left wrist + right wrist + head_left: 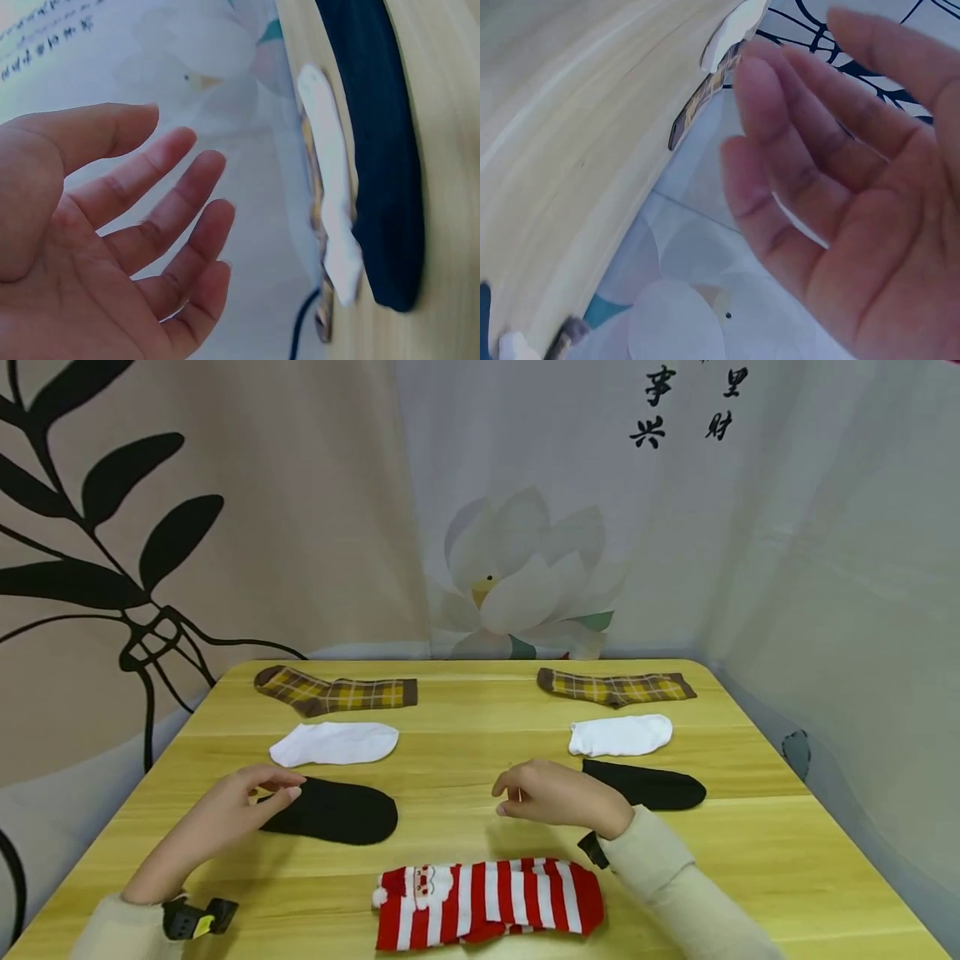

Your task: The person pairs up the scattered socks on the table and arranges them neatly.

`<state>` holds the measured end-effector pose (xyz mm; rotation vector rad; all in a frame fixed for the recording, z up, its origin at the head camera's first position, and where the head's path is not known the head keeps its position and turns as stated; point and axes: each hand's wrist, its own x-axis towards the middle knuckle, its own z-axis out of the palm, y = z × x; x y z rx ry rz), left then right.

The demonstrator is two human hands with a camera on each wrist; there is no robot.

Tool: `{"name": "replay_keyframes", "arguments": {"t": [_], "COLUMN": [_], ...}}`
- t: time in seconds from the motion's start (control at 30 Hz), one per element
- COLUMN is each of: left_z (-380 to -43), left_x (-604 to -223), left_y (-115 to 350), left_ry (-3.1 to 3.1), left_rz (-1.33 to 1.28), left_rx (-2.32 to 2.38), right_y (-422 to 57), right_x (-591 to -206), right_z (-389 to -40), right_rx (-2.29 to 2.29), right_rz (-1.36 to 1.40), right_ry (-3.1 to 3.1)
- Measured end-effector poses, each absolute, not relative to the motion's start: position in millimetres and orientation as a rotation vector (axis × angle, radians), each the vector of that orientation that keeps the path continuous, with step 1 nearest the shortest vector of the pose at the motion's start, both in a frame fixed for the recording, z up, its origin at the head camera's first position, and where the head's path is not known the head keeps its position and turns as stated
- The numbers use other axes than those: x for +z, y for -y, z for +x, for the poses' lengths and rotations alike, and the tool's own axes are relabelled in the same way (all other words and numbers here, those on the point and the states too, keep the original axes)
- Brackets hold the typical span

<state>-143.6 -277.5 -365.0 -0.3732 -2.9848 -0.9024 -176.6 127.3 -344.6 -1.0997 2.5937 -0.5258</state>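
Observation:
In the head view my left hand (247,802) hovers by the left end of a black sock (337,811), its fingers loosely bent around nothing. The left wrist view shows the same palm (90,247) bare, apart from the sock. My right hand (558,793) hangs over the table, left of another black sock (648,786) and partly in front of its end. Its relaxed fingers (765,97) hold nothing in the right wrist view. Closest to the front, between both arms, lies a red and white striped sock (487,902) with a Santa face.
Behind the black socks lie two white socks, one left (337,743) and one right (621,735). Farther back are two yellow-brown plaid socks, left (360,695) and right (618,687). A printed curtain (322,527) hangs beyond the wooden table's (480,760) back edge.

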Motion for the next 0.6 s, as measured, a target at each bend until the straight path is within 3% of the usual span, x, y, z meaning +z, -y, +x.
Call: {"name": "replay_keyframes", "arguments": {"t": [0.3, 0.6], "left_z": [-161, -174], "left_x": [-372, -383], "left_y": [306, 322], "left_ry": [2.940, 3.034], "left_rz": [-0.301, -0.222], "left_rx": [-0.877, -0.879], "right_y": [-89, -49], "right_x": [-351, -354], "right_z": [-190, -208], "right_rx": [-0.644, -0.563], "right_rz": [-1.161, -1.042], "right_ry": [-2.637, -2.566]}}
